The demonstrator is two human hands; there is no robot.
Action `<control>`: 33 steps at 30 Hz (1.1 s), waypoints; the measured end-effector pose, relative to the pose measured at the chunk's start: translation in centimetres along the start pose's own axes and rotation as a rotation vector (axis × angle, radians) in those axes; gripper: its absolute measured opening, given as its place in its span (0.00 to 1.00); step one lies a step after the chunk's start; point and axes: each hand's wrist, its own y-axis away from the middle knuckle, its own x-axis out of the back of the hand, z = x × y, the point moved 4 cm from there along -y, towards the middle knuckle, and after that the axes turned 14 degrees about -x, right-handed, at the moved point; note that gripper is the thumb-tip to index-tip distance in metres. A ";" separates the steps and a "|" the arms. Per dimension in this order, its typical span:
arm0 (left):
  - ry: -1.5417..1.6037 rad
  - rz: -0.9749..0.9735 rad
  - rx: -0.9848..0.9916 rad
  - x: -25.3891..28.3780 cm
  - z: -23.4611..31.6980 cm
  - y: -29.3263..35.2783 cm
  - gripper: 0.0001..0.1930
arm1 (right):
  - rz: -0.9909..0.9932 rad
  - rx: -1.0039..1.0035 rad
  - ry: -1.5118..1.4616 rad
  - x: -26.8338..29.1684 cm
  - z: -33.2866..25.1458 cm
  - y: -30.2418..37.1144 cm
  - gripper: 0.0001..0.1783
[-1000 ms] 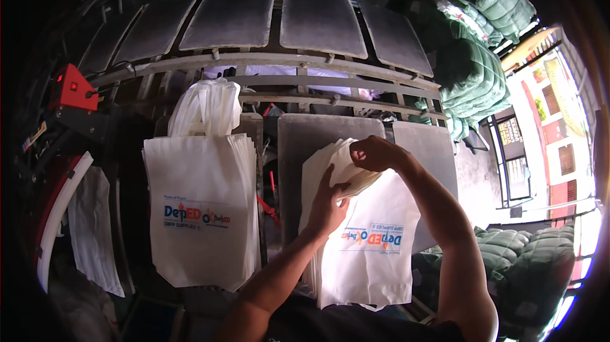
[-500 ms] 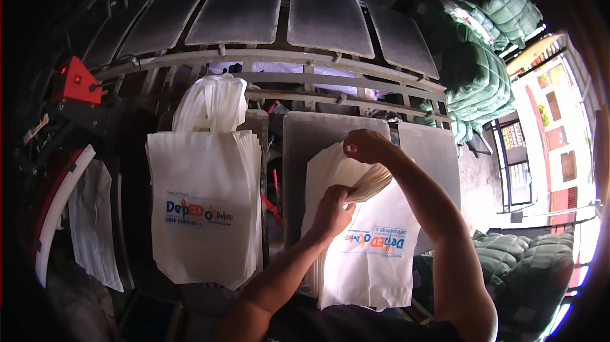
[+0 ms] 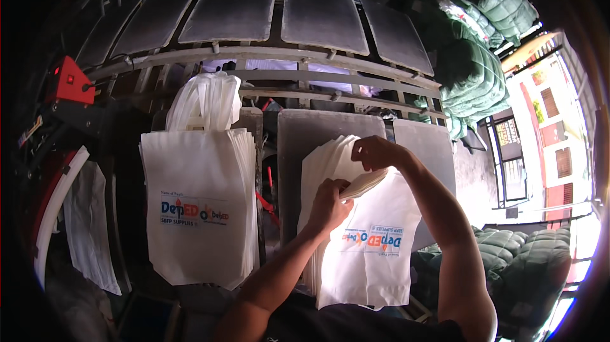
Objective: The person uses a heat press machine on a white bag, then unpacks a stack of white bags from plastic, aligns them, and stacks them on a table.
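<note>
A stack of white cloth bags (image 3: 375,272) with a colored print, upside down from here, lies in front of me at right of center. My left hand (image 3: 332,205) is closed on a folded, layered wad (image 3: 365,183) of the bags' cream-colored fabric, perhaps their handles. Above it, my right hand (image 3: 375,153) reaches over the stack's far edge with fingers curled down; whatever they pinch is hidden. To the left lies a second stack of printed white bags (image 3: 197,247), upright, its handles (image 3: 206,100) bunched at the far end.
Flat grey boards (image 3: 324,18) line the far side behind metal rails (image 3: 273,62). Another grey board (image 3: 292,151) sits under my bags. A red device (image 3: 70,81) with lit switches stands at far left. Green wrapped bundles (image 3: 473,81) are piled at right.
My right hand has moved slightly down and right, its fingers now pointing lower over the stack. The left hand keeps its grip on the fabric. The view has shifted slightly.
</note>
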 end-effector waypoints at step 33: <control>-0.174 -0.043 -0.277 -0.9 3.3 1.6 0.27 | 0.611 0.254 0.476 -1.8 4.9 -5.9 0.14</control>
